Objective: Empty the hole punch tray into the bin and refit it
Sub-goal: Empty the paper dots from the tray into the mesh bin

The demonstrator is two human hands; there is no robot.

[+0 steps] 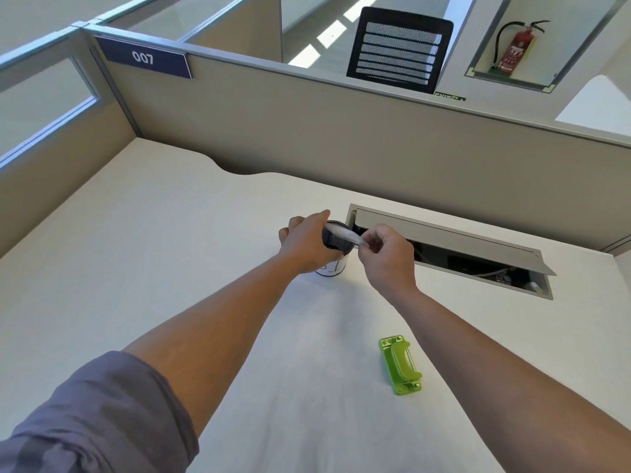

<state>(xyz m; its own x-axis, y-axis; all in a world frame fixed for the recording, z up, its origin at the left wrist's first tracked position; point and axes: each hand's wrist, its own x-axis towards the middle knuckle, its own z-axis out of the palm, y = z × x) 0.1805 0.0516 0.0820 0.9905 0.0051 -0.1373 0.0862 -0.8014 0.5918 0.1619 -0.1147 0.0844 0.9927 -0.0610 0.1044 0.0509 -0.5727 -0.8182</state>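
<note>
- Left hand wrapped around small bin standing on counter.
- Right hand pinching clear tray, tilted over bin's mouth.
- Green hole punch lying on counter, well apart, nearer the body.
- "007" readable on blue partition sign.
- Dark marks on bin's label unreadable.

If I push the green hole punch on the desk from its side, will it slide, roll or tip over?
The green hole punch would probably slide, not roll: it lies flat on a long base. It looks low and wide, so tipping seems unlikely. The desk looks smooth, so little should resist it.
</note>
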